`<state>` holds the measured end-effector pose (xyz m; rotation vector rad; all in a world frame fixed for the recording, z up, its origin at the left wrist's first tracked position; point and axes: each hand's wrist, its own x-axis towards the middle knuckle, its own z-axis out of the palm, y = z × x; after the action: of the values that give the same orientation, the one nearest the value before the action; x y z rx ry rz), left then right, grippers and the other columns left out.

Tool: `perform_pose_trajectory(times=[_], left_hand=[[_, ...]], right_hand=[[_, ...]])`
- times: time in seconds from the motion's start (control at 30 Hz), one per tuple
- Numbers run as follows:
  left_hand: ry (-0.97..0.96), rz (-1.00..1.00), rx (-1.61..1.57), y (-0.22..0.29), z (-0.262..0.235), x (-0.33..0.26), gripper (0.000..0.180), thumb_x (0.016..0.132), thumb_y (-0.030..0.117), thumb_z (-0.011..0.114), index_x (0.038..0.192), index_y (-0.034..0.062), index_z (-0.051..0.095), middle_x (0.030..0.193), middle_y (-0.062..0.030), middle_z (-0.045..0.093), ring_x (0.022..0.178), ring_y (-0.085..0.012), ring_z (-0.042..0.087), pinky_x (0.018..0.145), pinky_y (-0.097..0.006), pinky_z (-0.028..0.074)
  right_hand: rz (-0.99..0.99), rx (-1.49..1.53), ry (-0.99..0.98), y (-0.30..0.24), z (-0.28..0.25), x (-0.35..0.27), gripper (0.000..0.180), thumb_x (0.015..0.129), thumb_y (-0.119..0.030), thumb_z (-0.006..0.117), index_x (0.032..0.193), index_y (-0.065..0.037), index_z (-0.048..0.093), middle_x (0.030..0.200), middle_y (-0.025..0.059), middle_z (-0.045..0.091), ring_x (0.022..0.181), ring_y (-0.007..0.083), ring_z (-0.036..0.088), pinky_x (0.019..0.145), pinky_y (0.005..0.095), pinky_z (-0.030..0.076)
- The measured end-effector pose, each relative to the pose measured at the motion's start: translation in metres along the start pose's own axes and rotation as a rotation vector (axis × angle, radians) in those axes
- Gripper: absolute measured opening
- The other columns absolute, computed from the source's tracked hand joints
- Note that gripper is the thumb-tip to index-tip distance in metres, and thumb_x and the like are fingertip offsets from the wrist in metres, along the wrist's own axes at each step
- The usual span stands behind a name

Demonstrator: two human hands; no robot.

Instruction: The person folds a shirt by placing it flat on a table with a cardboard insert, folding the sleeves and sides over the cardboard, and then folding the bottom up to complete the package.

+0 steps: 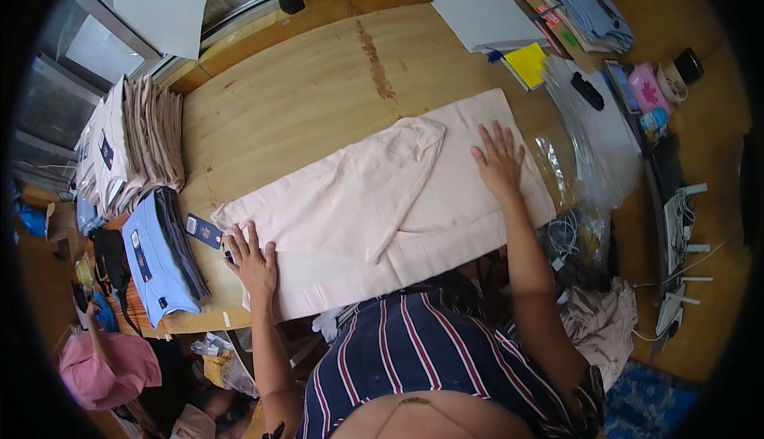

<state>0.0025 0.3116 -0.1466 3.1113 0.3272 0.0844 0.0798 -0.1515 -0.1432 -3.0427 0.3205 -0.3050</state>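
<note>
A pale pink garment [334, 208] lies folded lengthwise across the near part of the wooden table [278, 89]. One sleeve-like or leg-like flap is laid slantwise over its middle; I cannot tell which it is. My left hand [253, 264] rests flat on the garment's left end, fingers spread. Just beside those fingers a dark hang tag [204, 230] sticks out onto the table. Toward the garment's right end, my right hand [501, 160] presses flat on the cloth with its fingers apart. Neither hand grips anything.
At the left stand a tall stack of beige folded garments [147, 136] and a smaller blue pile [155, 256]. White paper [485, 23], a yellow pad [525, 65] and clear plastic bags [585, 136] lie at the right. A person in a pink cap [107, 367] sits lower left.
</note>
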Motion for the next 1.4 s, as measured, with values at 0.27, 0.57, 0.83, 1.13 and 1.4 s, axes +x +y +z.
perform_pose_trajectory(times=[0.27,0.57,0.83,1.13,1.4], left_hand=[[0.001,-0.003,0.008,0.0,0.0,0.07,0.054,0.082,0.048,0.037,0.131,0.0279,0.024,0.139,-0.0029,0.014,0.127,-0.0272,0.012,0.095,-0.058,0.007],[0.088,0.045,0.066,0.001,0.006,0.083,0.053,0.082,0.048,0.037,0.13,0.0277,0.027,0.139,0.0001,0.013,0.128,-0.0247,0.007,0.096,-0.056,0.002],[0.401,-0.056,0.002,-0.027,-0.017,0.033,0.055,0.082,0.036,0.041,0.126,0.005,0.03,0.132,-0.0167,0.025,0.121,-0.0306,0.024,0.097,-0.048,0.014],[-0.378,-0.576,-1.245,-0.03,0.052,-0.159,0.057,0.069,0.002,0.062,0.119,-0.0047,0.036,0.117,-0.0131,0.045,0.105,-0.0207,0.043,0.089,-0.031,0.033],[-0.98,-0.07,-1.325,-0.089,-0.097,-0.163,0.06,0.051,0.005,0.078,0.103,-0.0046,0.05,0.09,-0.0056,0.057,0.083,-0.0132,0.053,0.074,-0.028,0.042]], right_hand=[[0.037,0.025,0.019,-0.042,0.009,0.066,0.043,0.083,-0.031,0.042,0.125,-0.026,0.035,0.133,0.0019,0.028,0.122,0.0245,0.024,0.095,0.0516,0.019],[-0.608,0.049,0.199,-0.072,-0.014,0.086,0.018,0.076,-0.016,0.046,0.085,-0.015,0.062,0.124,0.0018,0.04,0.118,0.0225,0.032,0.094,0.0482,0.023],[-0.454,0.319,-0.022,-0.016,-0.039,0.028,0.048,0.069,-0.006,0.056,0.113,-0.02,0.05,0.122,0.0057,0.041,0.114,0.0257,0.035,0.095,0.04,0.026],[-0.352,-0.03,-0.145,0.092,-0.082,-0.113,0.041,0.066,-0.005,0.054,0.105,-0.016,0.055,0.109,0.0074,0.049,0.105,0.0239,0.043,0.088,0.041,0.032],[0.01,0.607,-0.434,0.154,-0.125,-0.11,0.016,0.056,0.009,0.053,0.067,-0.001,0.059,0.076,0.0084,0.053,0.079,0.0197,0.053,0.073,0.0258,0.039]])
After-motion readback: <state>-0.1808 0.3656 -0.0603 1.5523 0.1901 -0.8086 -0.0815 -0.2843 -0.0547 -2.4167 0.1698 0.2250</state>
